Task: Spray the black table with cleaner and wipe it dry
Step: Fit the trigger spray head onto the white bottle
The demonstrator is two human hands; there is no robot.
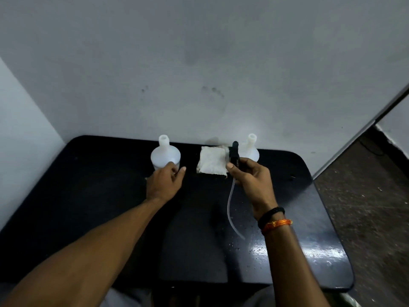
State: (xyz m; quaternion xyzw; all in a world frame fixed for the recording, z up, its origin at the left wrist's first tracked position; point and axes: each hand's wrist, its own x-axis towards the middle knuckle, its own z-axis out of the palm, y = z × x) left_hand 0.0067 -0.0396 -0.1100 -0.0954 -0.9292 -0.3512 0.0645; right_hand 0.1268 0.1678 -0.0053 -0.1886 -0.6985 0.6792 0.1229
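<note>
Black spray head (234,152) with its clear dip tube (232,209) hangs pinched in the right hand (252,180) at centre frame. Left hand (164,181), fingers loosely curled, touches an uncapped, unlabelled white bottle (165,155). Folded white cloth (213,160) and second bottle (251,149) sit behind on the wet-speckled black table (99,196), against a grey wall (199,63).

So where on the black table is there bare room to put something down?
The near left of the black table, in front of the left bottle, is bare. The near right shows wet specks. The back edge is crowded: both bottles, the folded cloth, and both hands.
</note>
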